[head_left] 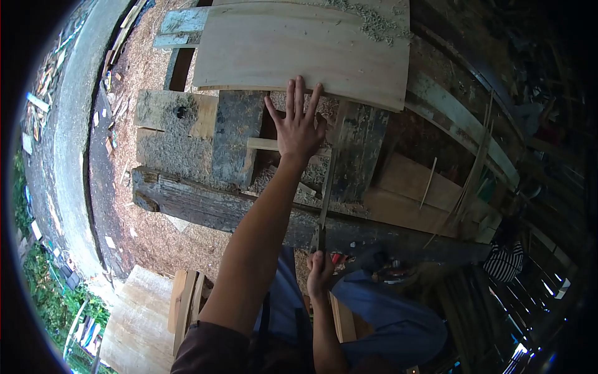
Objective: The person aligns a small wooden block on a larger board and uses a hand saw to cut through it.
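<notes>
My left hand [300, 124] is stretched out with its fingers spread, the fingertips resting on the near edge of a wide pale wooden board [261, 50]. A thin light wood strip [261, 144] runs crosswise beneath this hand's wrist. Closer to my body, my right hand [319, 273] is wrapped round the handle of a handsaw [327, 193]. The saw's long narrow blade points away from me, past the right side of my left hand toward the board's near edge. Whether the teeth touch the board cannot be made out.
A thick weathered beam [205, 202] crosses in front of my knees. Dark worn planks [237, 134] lie under the board, with sawdust over them. Curled shavings [377, 25] sit on the board. Small offcuts [180, 305] and a plywood sheet [134, 318] are at lower left.
</notes>
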### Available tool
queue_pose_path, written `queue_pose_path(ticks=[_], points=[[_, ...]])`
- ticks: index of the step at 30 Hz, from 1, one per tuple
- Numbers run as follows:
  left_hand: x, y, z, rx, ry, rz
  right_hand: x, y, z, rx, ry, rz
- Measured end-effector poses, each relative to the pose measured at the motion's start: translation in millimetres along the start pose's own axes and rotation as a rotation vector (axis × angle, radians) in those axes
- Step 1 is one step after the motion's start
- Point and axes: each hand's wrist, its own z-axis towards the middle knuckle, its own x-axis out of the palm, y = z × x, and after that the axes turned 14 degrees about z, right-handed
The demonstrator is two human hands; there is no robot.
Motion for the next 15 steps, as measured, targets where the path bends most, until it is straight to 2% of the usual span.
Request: queue_pose_path(ticks=[2,7,8,10,11,13,15], points=[[-1,0,3,-0.004,-0.010,-0.003,1,2,-3,0.028,-0.025,0.162],[0,0,1,0.000,-0.011,-0.002,36,50,75,-0.024,0.046,0.160],[2,0,1,0.001,0.001,0.014,35,42,75,-0.022,0.047,0.159],[0,0,3,0.006,0.009,0.051,34,22,75,-0.180,0.014,-0.032],[0,0,1,0.004,0.028,0.087,28,18,55,-0.180,0.021,-0.036],[2,0,0,0.002,0.014,0.064,11,14,12,-0.029,-0.017,0.029],[3,-1,-1,0.011,0.010,0.039,18,31,23,-0.021,-0.021,0.029]])
